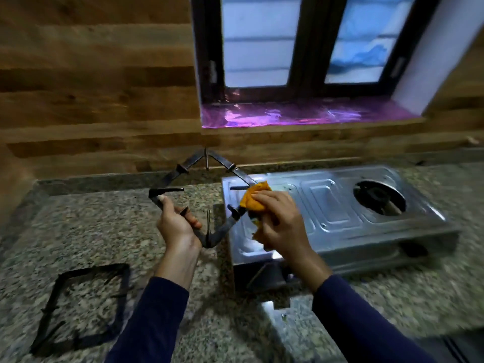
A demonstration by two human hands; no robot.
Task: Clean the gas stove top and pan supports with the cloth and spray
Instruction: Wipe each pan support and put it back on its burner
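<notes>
Granite counter (104, 226), speckled, backed by a wood-panelled wall; window with a purple-lit sill (301, 113) at upper centre of the frame.

1. Left hand (175, 226), centre-left. Fingers curled round the lower-left bar of the raised pan support, thumb up along the bar. Firm grip.
2. Right hand (280, 224), centre. Closed on the cloth, pressing it onto the right side of the same support.
3. Cloth (255, 197), orange, bunched, wrapped partly over the bar. Soft and pliant; likely to mould round bar and prongs.
4. Raised pan support (222, 231), dark square metal frame, held on edge like a diamond above the counter, its right corner over the stove's left end. Inward prongs visible. Judged rigid and fairly weighty, possibly greasy. Best taken on a plain stretch of bar between prongs, as the left hand has it, leaving the opposite side free for wiping.
5. Stove (327, 205), steel two-burner top, centre-right on the counter. Right burner (379, 197) is bare, without its support; the left burner is hidden behind the hands.
6. Second pan support (91, 270), lying flat on the counter at lower left, well apart from the stove.
7. Spray: not in view.
</notes>
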